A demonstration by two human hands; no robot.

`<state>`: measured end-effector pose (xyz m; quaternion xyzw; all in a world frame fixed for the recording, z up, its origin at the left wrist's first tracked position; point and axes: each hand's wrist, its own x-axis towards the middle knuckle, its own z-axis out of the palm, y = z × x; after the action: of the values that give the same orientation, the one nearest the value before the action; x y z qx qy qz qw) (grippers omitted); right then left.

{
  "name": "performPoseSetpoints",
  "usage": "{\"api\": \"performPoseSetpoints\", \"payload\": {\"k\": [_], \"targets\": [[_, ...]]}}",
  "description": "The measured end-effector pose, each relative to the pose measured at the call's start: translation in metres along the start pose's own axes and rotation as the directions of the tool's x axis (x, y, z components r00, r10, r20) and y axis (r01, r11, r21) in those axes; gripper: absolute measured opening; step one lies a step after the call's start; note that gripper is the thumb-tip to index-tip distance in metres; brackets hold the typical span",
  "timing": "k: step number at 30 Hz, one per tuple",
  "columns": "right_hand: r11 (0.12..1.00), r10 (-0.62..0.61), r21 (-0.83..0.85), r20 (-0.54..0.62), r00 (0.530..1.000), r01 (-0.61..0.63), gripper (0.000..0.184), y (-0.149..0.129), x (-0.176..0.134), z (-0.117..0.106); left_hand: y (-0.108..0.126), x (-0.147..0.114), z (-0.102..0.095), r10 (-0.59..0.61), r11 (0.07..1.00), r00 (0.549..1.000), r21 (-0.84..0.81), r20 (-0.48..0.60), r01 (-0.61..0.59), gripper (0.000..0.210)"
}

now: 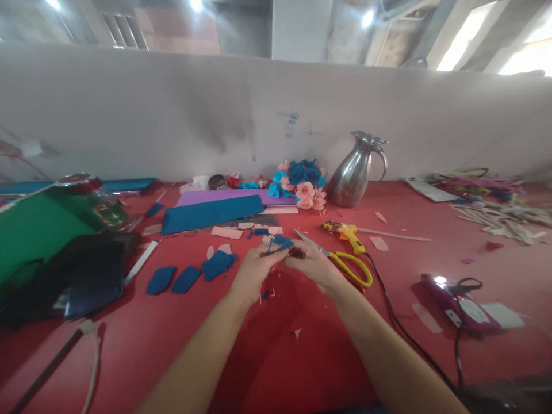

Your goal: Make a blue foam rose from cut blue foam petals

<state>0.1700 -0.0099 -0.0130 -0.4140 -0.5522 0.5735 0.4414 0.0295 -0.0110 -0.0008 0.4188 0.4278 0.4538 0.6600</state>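
1. Pinching a small, thin blue piece left of the yellow-handled metal scissors: the left hand; whether the curled right hand grips it, I cannot tell.
2. Just beyond the scissors: a yellow glue gun.
3. Farther beyond them: pink-and-blue artificial flowers, a shiny metal pitcher.

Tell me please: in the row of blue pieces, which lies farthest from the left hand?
The row's leftmost piece; a second piece and the overlapping pile lie between it and the left hand.
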Motion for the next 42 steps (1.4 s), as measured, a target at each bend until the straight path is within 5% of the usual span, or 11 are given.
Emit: {"api": "performPoseSetpoints", "payload": {"k": [10, 29, 36, 38, 39, 42], "targets": [[0.995, 0.096, -0.028, -0.013, 0.995, -0.096, 0.014, -0.002, 0.0, 0.0, 0.011, 0.002, -0.006, 0.04, 0.999, 0.986, -0.001, -0.165, -0.041, 0.021], [0.987, 0.143, -0.085, 0.054, 0.988, -0.139, 0.013, -0.003, -0.002, 0.001, 0.005, 0.009, -0.018, 0.13, 0.981, 0.983, 0.162, -0.132, -0.108, 0.023], [0.962, 0.004, -0.27, -0.085, 0.996, -0.027, 0.016, -0.004, 0.003, -0.027, 0.006, 0.009, -0.021, 0.137, 0.973, 0.981, 0.205, -0.139, -0.107, 0.02], [0.914, -0.09, -0.402, -0.318, 0.944, -0.048, 0.016, -0.003, 0.002, -0.054, 0.007, 0.007, -0.02, 0.15, 0.97, 0.978, 0.214, -0.148, -0.116, 0.018], [0.863, -0.159, -0.494, -0.467, 0.87, -0.107, 0.015, -0.001, 0.002, -0.07, 0.008, 0.007, -0.019, 0.158, 0.968, 0.976, 0.217, -0.15, -0.123, 0.017], [0.603, -0.226, -0.658, -0.684, 0.694, -0.451, 0.025, 0.008, 0.0, -0.114, 0.008, 0.005, -0.017, 0.173, 0.965, 0.975, 0.223, -0.141, -0.139, 0.014]]}}
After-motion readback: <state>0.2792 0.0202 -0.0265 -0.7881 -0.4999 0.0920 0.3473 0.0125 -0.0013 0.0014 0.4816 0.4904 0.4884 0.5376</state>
